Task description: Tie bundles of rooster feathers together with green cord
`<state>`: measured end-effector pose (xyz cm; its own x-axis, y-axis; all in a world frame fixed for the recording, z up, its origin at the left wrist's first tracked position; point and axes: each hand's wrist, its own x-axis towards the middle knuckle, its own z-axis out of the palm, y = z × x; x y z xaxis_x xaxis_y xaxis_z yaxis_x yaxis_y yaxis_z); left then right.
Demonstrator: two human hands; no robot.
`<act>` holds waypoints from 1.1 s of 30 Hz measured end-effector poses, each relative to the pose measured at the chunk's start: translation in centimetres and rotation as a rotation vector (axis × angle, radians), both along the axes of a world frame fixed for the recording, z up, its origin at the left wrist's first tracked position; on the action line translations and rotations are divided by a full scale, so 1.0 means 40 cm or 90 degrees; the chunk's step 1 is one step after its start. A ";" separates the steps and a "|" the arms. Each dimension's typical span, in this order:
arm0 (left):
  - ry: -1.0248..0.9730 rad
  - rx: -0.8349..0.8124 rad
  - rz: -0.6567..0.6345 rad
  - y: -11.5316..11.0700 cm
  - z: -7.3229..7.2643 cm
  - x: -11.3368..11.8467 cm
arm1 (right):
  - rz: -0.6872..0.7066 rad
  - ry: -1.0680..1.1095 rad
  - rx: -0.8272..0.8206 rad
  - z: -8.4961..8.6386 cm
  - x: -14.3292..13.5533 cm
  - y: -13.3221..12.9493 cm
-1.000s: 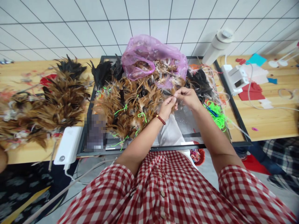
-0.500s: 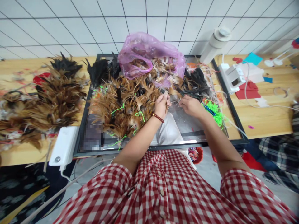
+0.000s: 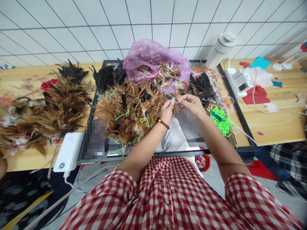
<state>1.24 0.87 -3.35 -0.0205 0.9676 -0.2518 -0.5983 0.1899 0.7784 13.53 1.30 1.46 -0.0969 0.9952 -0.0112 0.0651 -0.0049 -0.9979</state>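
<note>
My left hand (image 3: pixel 167 111), with a beaded bracelet at the wrist, is closed in a pinch on small brown feathers (image 3: pixel 177 107). Just beside it, my right hand (image 3: pixel 192 104) pinches at the same spot, its thumb and forefinger almost touching the left fingertips. The feathers are partly hidden by the fingers. To the left lies a heap of brown feather bunches (image 3: pixel 134 95), some tied with bright green cord (image 3: pixel 144 120). Behind the hands, a pink plastic bag (image 3: pixel 153 49) gapes open with loose feathers inside. Black feathers (image 3: pixel 203 86) lie beyond my right hand.
A black-framed tray (image 3: pixel 92 107) holds the work. Right of it are tangled green cord (image 3: pixel 223 126) with a blue tool, a white bottle (image 3: pixel 219 51) and a power strip (image 3: pixel 235 84). On the left are a power bank (image 3: pixel 68 151) and more feathers (image 3: pixel 67 99). People sit on both sides.
My right hand has moved left and slightly up from the tray to meet the left fingertips. My left hand stays nearly in place. The whole view has shifted slightly.
</note>
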 end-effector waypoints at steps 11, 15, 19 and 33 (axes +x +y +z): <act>0.063 0.034 -0.098 -0.021 0.030 -0.004 | -0.022 0.063 0.021 -0.020 -0.010 -0.012; 0.039 0.057 -0.168 -0.027 0.028 -0.008 | 0.057 0.096 0.012 -0.021 0.015 -0.017; -0.037 0.030 -0.257 -0.033 0.041 -0.013 | 0.036 0.092 0.040 -0.023 0.032 -0.017; -0.108 -0.079 -0.385 -0.025 0.055 -0.053 | 0.024 0.103 0.030 -0.021 0.044 -0.023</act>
<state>-0.87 -0.11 -1.14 0.5698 0.7594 -0.3142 -0.4700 0.6148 0.6334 15.29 0.40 0.63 -0.1305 0.9899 0.0546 -0.0964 0.0421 -0.9944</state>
